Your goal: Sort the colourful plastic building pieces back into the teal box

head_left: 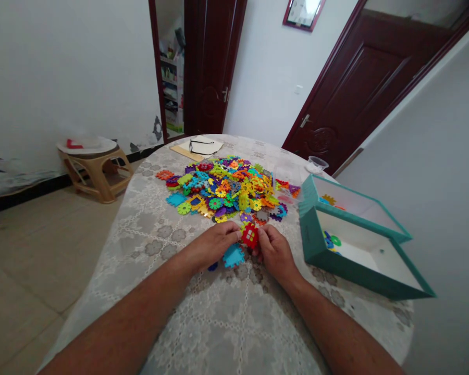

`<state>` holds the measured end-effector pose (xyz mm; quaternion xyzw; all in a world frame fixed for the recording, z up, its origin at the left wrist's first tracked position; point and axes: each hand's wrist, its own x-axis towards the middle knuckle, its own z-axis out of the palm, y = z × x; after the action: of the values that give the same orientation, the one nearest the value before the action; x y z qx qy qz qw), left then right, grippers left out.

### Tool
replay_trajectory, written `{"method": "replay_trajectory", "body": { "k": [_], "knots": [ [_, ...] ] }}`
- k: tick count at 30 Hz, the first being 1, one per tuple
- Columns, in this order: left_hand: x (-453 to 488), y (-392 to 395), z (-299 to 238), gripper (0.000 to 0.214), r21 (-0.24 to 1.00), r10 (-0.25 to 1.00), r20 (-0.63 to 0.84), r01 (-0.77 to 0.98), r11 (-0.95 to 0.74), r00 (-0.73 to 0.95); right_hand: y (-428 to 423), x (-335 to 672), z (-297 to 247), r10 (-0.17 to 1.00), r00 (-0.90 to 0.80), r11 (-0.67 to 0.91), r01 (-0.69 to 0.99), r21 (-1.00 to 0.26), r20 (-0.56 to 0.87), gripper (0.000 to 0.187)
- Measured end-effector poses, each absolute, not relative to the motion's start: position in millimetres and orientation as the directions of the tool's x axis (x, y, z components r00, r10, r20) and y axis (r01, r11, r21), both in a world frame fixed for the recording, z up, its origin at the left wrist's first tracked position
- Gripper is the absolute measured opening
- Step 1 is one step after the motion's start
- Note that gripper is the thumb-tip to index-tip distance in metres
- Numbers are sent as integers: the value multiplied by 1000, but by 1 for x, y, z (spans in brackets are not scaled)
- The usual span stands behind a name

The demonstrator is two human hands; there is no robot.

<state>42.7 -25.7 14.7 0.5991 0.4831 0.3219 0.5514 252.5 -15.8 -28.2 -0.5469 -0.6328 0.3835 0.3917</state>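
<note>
The red window piece (249, 236) and the heaped pieces (229, 190) looked like smooth plastic — lightly glossy. The tablecloth (219, 333) looked lacy and matt, the doors (344, 88) polished and wood-like, the green boxes (311, 237) like matt card.

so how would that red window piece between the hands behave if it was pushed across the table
The red window piece is probably stiff, showing no sag between the left hand and right hand. It is likely light, being small beside both hands. Laid flat, it would probably slide rather than roll, given its squarish outline.
</note>
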Motion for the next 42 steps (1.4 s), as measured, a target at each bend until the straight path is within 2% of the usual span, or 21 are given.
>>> {"method": "replay_trajectory", "body": {
  "k": [4,8,11,13,16,21,24,27,30,33,36,39,42],
  "knots": [
    [41,-23,14,33,950,937,-131,310,26,323,-14,254,-31,988,-120,139,384,-913,100,39],
    [37,-19,13,31,924,935,-90,379,-50,344,-15,254,-29,978,-195,123,276,-953,70,32],
    [36,-17,10,32,918,926,-94,392,-62,365,-17,252,-23,958,-285,111,223,-968,44,36],
    [36,-18,9,31,931,926,-98,361,-44,365,-18,252,-20,951,-309,91,221,-971,18,29],
    [35,-18,9,30,967,929,-121,254,31,349,-16,254,-17,968,-249,19,138,-990,-16,29],
    [34,-18,15,51,981,963,-147,157,113,225,-13,264,-18,968,-243,-58,-11,-998,-54,34],
    [37,-19,18,47,983,984,-77,177,48,160,-16,265,-17,951,-306,-47,14,-999,-49,34],
    [44,-21,16,42,982,987,-86,181,61,134,-22,260,-15,924,-378,-19,85,-996,-50,31],
    [49,-22,10,45,990,978,-100,116,79,185,-27,253,-16,922,-385,-10,86,-996,-42,30],
    [48,-22,8,44,999,963,-19,36,10,268,-26,249,-16,947,-319,-18,57,-998,-35,32],
    [40,-23,13,40,996,941,-5,90,-26,338,-25,250,-15,964,-265,-15,47,-999,-27,32],
    [31,-24,20,36,982,910,39,152,-112,414,-26,250,-11,967,-252,-12,39,-999,-22,41],
    [22,-24,26,37,980,878,109,98,-174,465,-31,253,-2,949,-316,44,119,-992,4,43]
  ]
}}
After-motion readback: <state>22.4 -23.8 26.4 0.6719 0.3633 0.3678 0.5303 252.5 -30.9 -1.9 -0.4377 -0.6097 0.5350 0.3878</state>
